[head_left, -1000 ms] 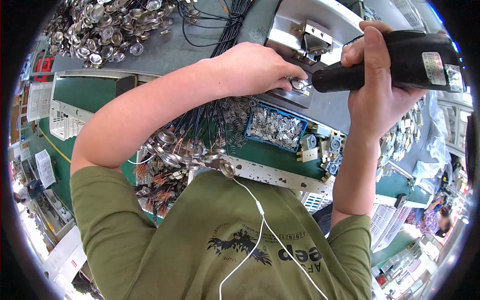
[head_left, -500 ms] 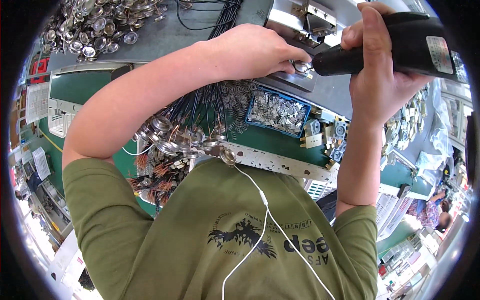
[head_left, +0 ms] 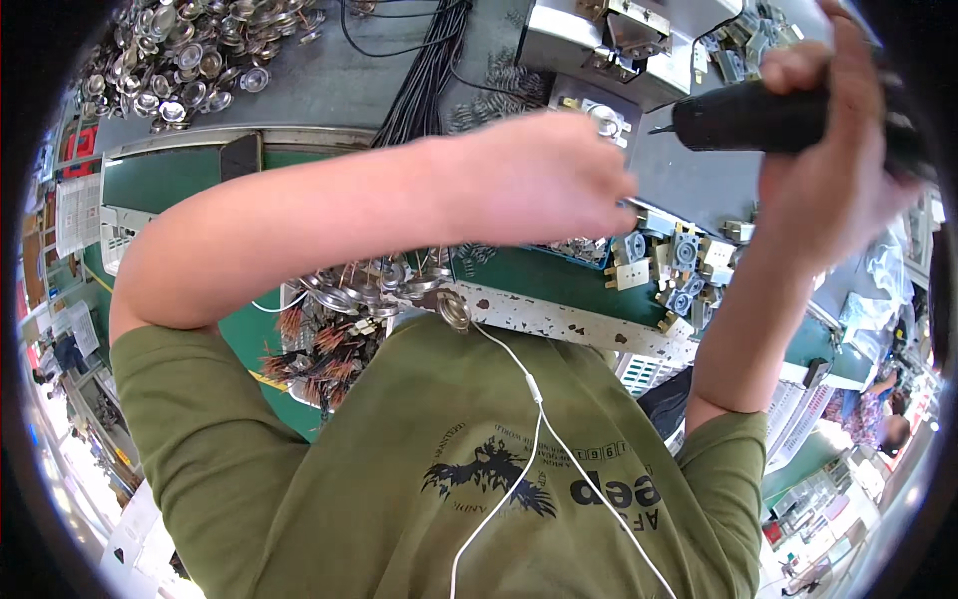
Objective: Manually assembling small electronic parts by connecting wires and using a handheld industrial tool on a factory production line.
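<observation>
My right hand (head_left: 833, 190) grips a black electric screwdriver (head_left: 733, 118), its thin bit pointing left toward a metal block. On that block sits a small part with a shiny round metal cap (head_left: 605, 122); the bit is apart from it. My left hand (head_left: 549, 180) is smeared by motion below the block, above a blue tray (head_left: 596, 262) of small metal pieces that it mostly covers. Its fingers look bent, but whether they hold anything is not visible. Right of them lie several small grey-and-white switch-like parts (head_left: 687, 250).
A heap of round metal caps (head_left: 190, 60) lies at the far left. Black wires (head_left: 424, 75) run beside small springs (head_left: 504, 80). A metal fixture (head_left: 569, 40) stands at the back. More caps and copper-ended wires (head_left: 334, 354) lie by my body, near the chipped white table edge (head_left: 539, 314).
The screwdriver has drawn back to the right, away from the capped part. My left hand has let go of that part and moved down toward me, over the blue tray.
</observation>
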Motion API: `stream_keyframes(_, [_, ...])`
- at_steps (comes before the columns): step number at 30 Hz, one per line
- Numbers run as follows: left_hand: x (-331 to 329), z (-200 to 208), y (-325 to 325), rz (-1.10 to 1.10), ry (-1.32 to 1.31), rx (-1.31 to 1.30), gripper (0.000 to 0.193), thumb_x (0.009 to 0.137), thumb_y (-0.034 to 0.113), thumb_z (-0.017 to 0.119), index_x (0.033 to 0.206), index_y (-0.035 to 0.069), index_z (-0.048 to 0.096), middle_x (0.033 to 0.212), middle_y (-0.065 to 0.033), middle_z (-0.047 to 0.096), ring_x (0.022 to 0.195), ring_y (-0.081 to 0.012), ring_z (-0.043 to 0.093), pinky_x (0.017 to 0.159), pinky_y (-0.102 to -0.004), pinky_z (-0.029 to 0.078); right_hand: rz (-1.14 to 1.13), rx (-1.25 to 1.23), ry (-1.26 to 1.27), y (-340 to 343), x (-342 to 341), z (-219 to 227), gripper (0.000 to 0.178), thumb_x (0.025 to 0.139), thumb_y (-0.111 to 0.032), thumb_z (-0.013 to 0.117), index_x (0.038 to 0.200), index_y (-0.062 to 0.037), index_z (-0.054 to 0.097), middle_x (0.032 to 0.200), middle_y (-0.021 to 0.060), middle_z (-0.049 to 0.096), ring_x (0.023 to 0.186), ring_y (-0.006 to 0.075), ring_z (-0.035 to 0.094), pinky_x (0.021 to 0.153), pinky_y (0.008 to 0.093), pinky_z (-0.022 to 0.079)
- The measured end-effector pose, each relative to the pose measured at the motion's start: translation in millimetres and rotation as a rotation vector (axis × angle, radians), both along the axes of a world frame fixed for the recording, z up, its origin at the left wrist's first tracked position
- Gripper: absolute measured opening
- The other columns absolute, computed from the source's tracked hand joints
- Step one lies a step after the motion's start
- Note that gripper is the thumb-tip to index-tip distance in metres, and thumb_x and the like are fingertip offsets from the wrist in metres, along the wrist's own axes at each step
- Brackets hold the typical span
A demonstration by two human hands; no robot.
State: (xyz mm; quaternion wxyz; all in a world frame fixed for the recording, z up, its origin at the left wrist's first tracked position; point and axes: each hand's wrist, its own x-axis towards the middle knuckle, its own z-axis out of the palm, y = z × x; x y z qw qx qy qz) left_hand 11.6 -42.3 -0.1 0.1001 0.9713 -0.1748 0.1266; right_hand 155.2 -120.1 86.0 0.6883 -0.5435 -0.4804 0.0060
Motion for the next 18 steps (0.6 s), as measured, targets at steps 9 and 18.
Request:
stream_keyframes(9, [-6,-21,-17,-0.044,0.127,0.045,0.009,0.082,0.021,0.066,0.076,0.018,0.071,0.077,0.0013,0.070,0.078,-0.0204,0.072,0.068,-0.0363,0.050,0.391,0.317,0.001,-10,67,12,0.018,0.094,-0.007,0.068,0.104,0.0077,0.067,0.080,0.0148,0.063,0.069,0.0194,0.059,0.065,0.0371,0.051])
stream_keyframes(18, [-8,-14,-10,-0.009,0.250,-0.210,0.013,0.075,0.012,0.067,0.087,0.009,0.071,0.079,-0.0103,0.070,0.082,-0.0318,0.072,0.070,-0.0437,0.057,0.216,0.361,0.086,33,12,-1,0.019,0.095,-0.003,0.071,0.108,0.0063,0.062,0.071,0.0138,0.066,0.058,0.0194,0.063,0.056,0.0340,0.055])
